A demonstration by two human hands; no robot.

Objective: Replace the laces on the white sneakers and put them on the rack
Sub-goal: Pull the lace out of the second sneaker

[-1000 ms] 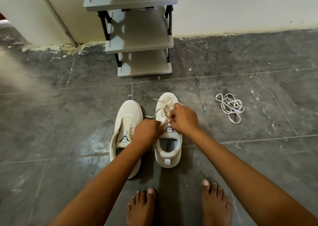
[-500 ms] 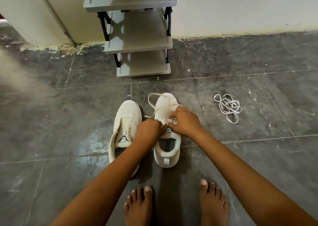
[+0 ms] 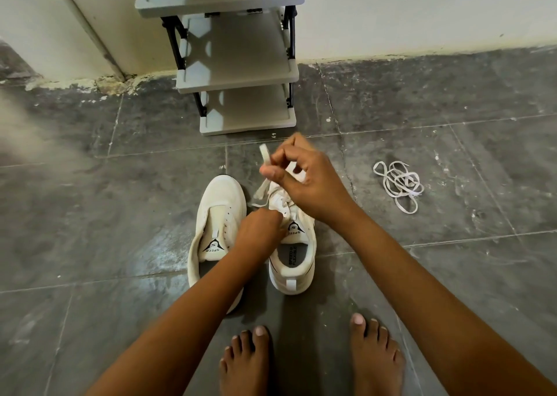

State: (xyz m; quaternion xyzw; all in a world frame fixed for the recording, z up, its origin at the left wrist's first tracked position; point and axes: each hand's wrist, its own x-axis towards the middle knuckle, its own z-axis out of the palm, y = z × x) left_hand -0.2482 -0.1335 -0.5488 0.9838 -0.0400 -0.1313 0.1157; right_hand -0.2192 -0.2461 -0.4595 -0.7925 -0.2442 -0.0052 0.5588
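Lace pinched in right hand fingers; left hand grips sneaker.

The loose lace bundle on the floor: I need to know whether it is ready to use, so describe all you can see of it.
The loose lace bundle is a flat, pale white cord, fabric by its look, lying in a tangled heap of overlapping loops on the dark floor tile. One longer loop trails toward the viewer. It lies to the right of both sneakers. Nothing touches it except the floor.

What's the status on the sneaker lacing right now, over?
Right hand pinching the lace, raised above the right sneaker. Left hand gripping at its eyelets. Left sneaker unlaced. Loose laces lie clear, right.
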